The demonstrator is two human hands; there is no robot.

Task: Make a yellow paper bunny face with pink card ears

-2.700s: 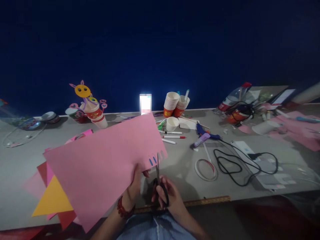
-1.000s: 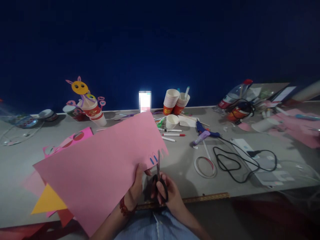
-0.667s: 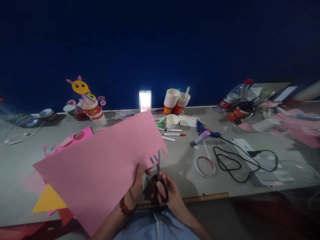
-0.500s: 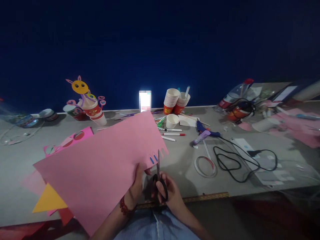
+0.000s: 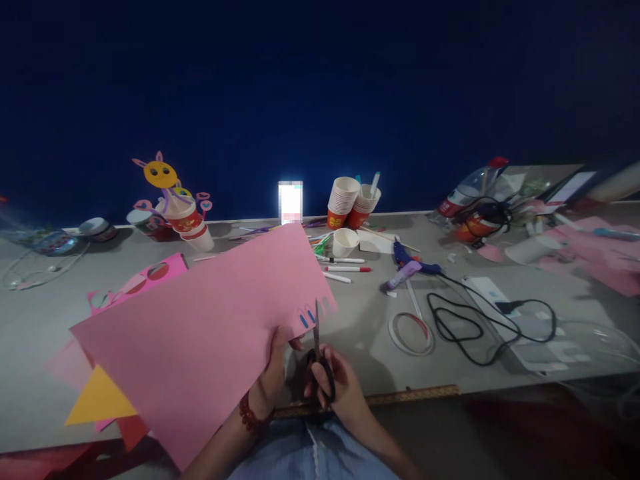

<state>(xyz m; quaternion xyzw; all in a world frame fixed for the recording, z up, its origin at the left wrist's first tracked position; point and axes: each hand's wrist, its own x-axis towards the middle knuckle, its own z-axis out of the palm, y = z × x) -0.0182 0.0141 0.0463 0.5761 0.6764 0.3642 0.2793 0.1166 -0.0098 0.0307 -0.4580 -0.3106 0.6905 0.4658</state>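
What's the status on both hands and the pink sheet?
Left hand gripping pink paper sheet. Right hand holding black-handled scissors, blades at sheet's notched edge. No obstruction visible at blades.

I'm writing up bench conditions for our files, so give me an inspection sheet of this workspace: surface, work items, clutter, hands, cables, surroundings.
Surface: grey table, crowded toward its back edge.
Work items: pink sheet with blue marks near its notched right edge; scissors at that edge.
Clutter: paper cups, markers, a glue gun, a bottle and a yellow paper piece.
Hands: left hand grips the sheet; right hand holds the scissors.
Cables: black cord lies in loose loops on the right.
Surroundings: dark blue backdrop behind the table; far right is blurred.
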